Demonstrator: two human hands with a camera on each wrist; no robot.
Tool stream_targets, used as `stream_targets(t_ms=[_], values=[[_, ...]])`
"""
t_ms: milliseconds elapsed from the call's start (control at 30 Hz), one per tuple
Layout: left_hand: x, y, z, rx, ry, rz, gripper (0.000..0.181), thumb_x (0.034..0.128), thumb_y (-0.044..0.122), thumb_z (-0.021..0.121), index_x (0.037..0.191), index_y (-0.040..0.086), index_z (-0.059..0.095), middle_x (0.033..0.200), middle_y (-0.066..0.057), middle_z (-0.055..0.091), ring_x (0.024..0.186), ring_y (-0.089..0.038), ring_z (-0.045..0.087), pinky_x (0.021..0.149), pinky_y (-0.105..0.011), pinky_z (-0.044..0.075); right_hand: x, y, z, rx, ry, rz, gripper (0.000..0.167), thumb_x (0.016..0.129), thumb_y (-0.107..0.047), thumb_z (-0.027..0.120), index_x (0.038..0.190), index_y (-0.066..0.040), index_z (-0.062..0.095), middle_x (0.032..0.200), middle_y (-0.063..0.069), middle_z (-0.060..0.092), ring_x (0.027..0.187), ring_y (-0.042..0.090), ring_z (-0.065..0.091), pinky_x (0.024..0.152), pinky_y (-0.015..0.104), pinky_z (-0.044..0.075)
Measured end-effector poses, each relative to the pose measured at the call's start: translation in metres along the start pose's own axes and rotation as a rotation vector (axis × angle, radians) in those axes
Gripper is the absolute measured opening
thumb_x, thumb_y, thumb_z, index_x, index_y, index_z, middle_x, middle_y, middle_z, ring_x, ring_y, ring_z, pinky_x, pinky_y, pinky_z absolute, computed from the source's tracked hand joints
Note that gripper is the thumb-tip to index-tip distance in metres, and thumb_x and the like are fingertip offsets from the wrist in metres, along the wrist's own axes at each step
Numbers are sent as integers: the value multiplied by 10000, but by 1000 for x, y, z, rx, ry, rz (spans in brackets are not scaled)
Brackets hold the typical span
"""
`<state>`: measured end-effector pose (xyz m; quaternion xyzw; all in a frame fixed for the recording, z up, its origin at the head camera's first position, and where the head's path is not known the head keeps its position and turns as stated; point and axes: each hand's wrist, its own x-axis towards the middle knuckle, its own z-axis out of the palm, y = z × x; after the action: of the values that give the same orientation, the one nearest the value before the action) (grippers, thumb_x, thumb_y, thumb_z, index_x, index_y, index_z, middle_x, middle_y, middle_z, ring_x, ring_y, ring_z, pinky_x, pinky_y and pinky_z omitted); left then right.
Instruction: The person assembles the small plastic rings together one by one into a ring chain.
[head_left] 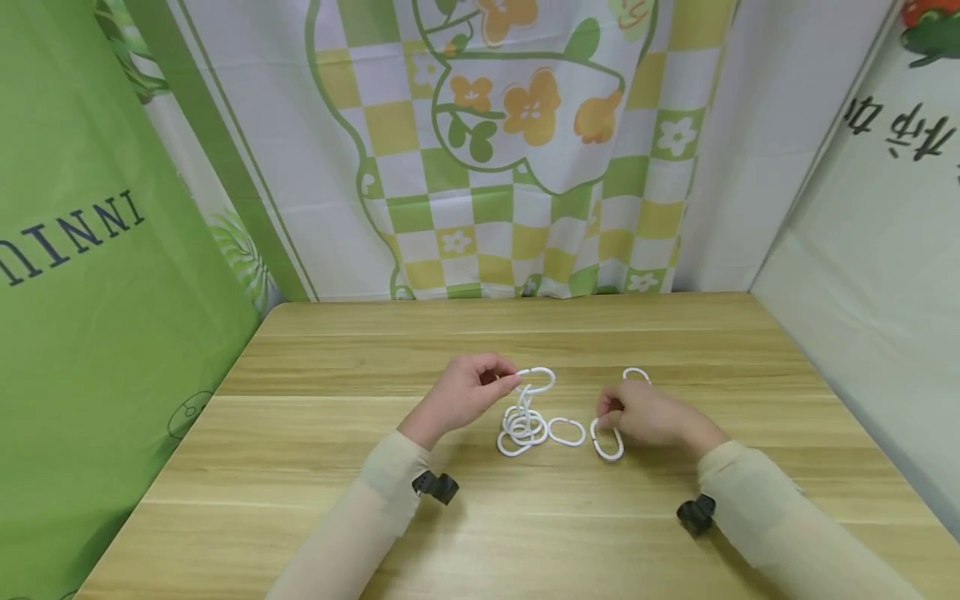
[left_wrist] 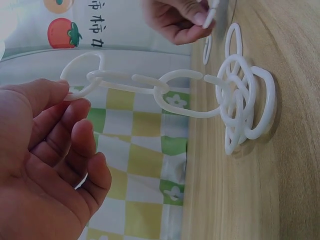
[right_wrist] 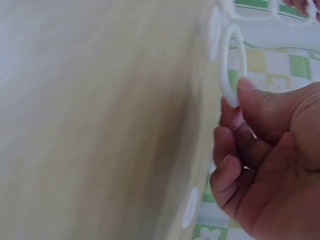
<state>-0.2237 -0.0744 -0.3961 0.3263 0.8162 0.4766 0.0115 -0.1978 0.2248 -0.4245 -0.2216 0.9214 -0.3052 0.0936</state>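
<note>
My left hand (head_left: 467, 393) pinches the end of a white plastic shower curtain ring (left_wrist: 102, 62) between thumb and fingertips. From it hangs a chain of linked rings (left_wrist: 187, 114), its lower part heaped in a pile (left_wrist: 270, 100) on the table. To the right, my right hand (head_left: 651, 413) pinches one separate ring (right_wrist: 224, 67), which tilts down towards the near side in the head view. Between that ring and the pile lies a loose ring (head_left: 567, 444). Small gaps show in some of the rings.
Another loose ring (head_left: 636, 369) lies just beyond my right hand, partly hidden by it. Everything rests on a wood-grain table (head_left: 525, 533). A patterned curtain (head_left: 525, 233) hangs behind its far edge, with a green sheet (head_left: 97, 333) on the left and a white one (head_left: 862, 275) on the right.
</note>
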Motion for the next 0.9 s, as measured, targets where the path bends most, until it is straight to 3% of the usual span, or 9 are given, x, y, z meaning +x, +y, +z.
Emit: stream_targets(t_ms=[167, 333, 600, 900], values=[[0, 1, 0, 12, 10, 8, 106, 948, 190, 677, 951, 97, 728, 772, 45, 632, 639, -118, 509, 559, -236, 421, 5, -14, -9, 107, 93, -33, 53, 940, -81, 637, 945, -34, 662, 810, 15, 630, 746, 129, 557, 679, 286, 471], [-1, 3, 2, 26, 2, 30, 117, 945, 201, 680, 950, 98, 737, 801, 49, 641, 669, -143, 546, 583, -246, 451, 7, -38, -17, 127, 166, -42, 99, 961, -146, 640, 979, -59, 684, 860, -1, 640, 801, 160, 564, 710, 314, 477], [0, 3, 7, 60, -28, 67, 107, 937, 199, 687, 962, 109, 739, 834, 62, 645, 695, -152, 568, 605, -256, 478, 12, -65, -20, 167, 226, -26, 105, 970, -206, 641, 986, -115, 691, 866, 12, 640, 792, 182, 552, 691, 354, 456], [0, 4, 11, 84, -63, 85, 108, 949, 189, 674, 966, 104, 738, 833, 65, 637, 687, -139, 563, 607, -248, 477, 17, -71, -18, 173, 262, -47, 101, 958, -170, 651, 972, -77, 689, 837, -6, 634, 779, 179, 557, 696, 351, 456]])
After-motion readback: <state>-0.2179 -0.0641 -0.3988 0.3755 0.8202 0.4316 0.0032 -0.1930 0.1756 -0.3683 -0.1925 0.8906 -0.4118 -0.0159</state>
